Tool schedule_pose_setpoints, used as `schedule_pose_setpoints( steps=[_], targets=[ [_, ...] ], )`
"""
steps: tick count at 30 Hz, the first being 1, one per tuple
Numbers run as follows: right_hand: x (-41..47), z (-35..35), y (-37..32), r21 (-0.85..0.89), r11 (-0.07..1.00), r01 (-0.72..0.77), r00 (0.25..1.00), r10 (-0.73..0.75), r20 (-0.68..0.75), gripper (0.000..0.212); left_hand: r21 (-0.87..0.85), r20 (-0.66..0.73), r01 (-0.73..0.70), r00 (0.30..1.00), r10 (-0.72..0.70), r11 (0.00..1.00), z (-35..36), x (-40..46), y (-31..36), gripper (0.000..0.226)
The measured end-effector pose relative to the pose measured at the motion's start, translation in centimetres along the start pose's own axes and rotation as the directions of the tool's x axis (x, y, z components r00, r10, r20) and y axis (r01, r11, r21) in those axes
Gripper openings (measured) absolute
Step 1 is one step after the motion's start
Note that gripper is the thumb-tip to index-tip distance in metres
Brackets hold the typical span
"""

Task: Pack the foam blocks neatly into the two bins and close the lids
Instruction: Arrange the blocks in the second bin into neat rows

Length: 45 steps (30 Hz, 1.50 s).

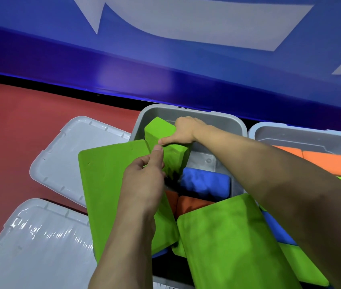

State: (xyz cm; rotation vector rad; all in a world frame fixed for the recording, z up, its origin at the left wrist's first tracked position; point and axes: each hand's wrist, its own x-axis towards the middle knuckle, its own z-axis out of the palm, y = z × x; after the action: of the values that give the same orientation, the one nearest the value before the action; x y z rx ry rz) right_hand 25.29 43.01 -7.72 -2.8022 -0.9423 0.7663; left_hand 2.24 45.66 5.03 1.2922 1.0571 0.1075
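A grey bin (pixel 224 119) stands in the middle, with several foam blocks in it. My right hand (pixel 184 130) grips the top of an upright green block (pixel 161 130) at the bin's far left. My left hand (pixel 144 180) pinches the same block lower down, thumb against its near edge. A large flat green block (pixel 103 184) leans over the bin's left rim. Another big green block (pixel 228 243) lies tilted at the near side. A blue block (pixel 205 184) and an orange block (pixel 192 204) lie deeper in the bin. A second grey bin (pixel 311 132) at the right holds orange blocks (pixel 328 163).
Two grey lids lie on the red floor at the left, one far lid (pixel 65 159) and one near lid (pixel 29 247). A blue wall with white shapes (pixel 186 59) runs close behind both bins. More blue and green blocks (pixel 278 232) lie under my right forearm.
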Motion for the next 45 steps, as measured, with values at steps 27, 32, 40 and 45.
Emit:
schedule_pose_setpoints(
  steps=[27,32,40,45],
  targets=[
    [-0.4,4.7,-0.3,0.11,0.972,0.207,0.906,-0.233,0.352,0.041,-0.002,-0.017,-0.019,1.0,0.019,1.0,-0.5,0.4,-0.3,0.032],
    [-0.5,7.0,-1.3,0.041,0.962,0.27,0.899,-0.268,0.346,0.046,0.063,-0.06,-0.021,0.998,0.025,0.998,-0.8,0.7,-0.5,0.029],
    [-0.5,7.7,-2.1,-0.009,0.95,0.313,0.876,-0.285,0.389,0.053,0.084,-0.082,0.009,0.997,-0.002,0.996,-1.6,1.3,-0.8,0.03],
    [-0.4,7.5,-1.7,0.044,0.957,0.287,0.863,-0.278,0.422,0.064,0.075,-0.078,0.018,0.997,-0.012,0.997,-1.7,1.4,-0.9,0.03]
  ],
)
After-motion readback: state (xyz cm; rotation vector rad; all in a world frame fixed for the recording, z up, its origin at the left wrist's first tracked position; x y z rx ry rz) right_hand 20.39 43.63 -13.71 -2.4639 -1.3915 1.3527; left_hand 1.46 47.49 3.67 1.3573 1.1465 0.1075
